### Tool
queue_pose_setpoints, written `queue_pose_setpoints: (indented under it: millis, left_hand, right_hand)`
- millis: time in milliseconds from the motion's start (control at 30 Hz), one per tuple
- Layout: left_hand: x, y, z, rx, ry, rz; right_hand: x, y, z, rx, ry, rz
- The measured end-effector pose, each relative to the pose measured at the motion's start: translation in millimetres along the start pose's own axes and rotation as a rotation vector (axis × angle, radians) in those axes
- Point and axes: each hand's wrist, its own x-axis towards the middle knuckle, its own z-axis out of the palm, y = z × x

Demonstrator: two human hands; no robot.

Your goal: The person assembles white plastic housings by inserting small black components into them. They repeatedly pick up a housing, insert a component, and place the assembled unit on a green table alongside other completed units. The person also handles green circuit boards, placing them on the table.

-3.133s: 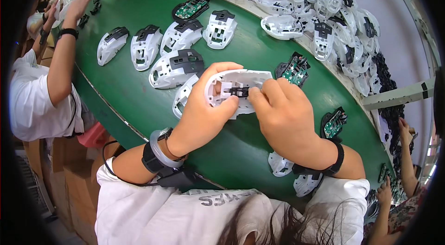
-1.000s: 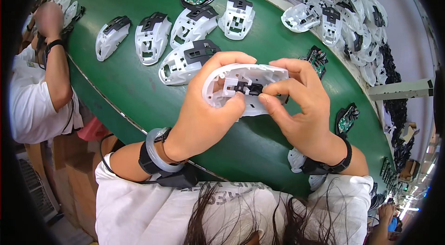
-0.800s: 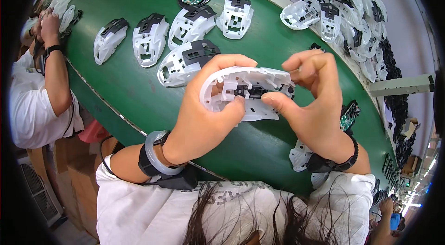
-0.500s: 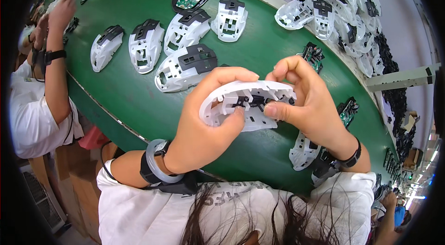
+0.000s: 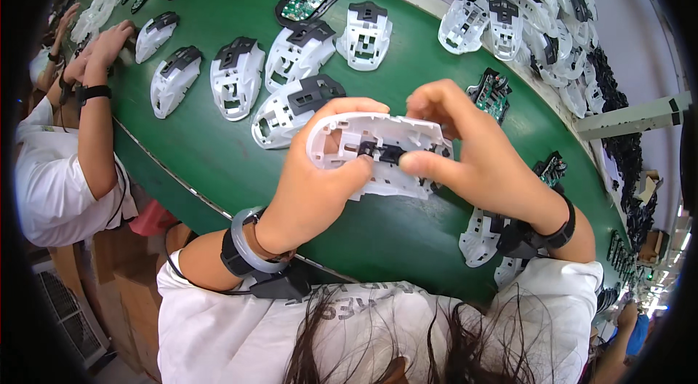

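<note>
Here, above a green table (image 5: 407, 246), a worker's left hand (image 5: 313, 180) grasps a white plastic shell (image 5: 396, 128) by its rounded end; the right hand (image 5: 480, 151) curls loosely, thumb at a black part (image 5: 391, 154) inside, its grip unclear. The shell looks light, stiff, perhaps brittle, best held by its outer sides. Beyond lies a heap of shells (image 5: 556, 38); a co-worker (image 5: 65, 173) is at left.

White shell (image 5: 392, 131), black insert (image 5: 391, 154)
</note>
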Motion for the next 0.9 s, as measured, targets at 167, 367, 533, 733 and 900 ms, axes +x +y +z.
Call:
queue_pose_setpoints:
  millis: [167, 367, 533, 733, 900]
  left_hand:
    - [1.2, -1.2, -1.9, -0.03, -0.01, -0.022]
    - [-1.4, 2.0, -1.0, -0.083, -0.023, -0.044]
    - [-6.6, 7.2, -6.7, 0.052, -0.09, 0.079]
    - [-17.8, 14.9, 5.0, 0.27, -0.192, 0.205]
    - [-33.4, -3.7, 12.0, 0.875, -0.397, 0.581]
  right_hand:
    - [-1.1, -2.1, -0.8, -0.142, 0.055, -0.262]
    - [5.9, -11.6, 1.8, -0.668, 0.081, -0.791]
    - [-9.5, -3.5, 32.7, -1.052, 0.226, -0.853]
    - [-47.6, -5.7, 24.4, -1.009, 0.171, -0.841]
    - [-81.1, -15.4, 2.3, -0.674, 0.229, -0.653]
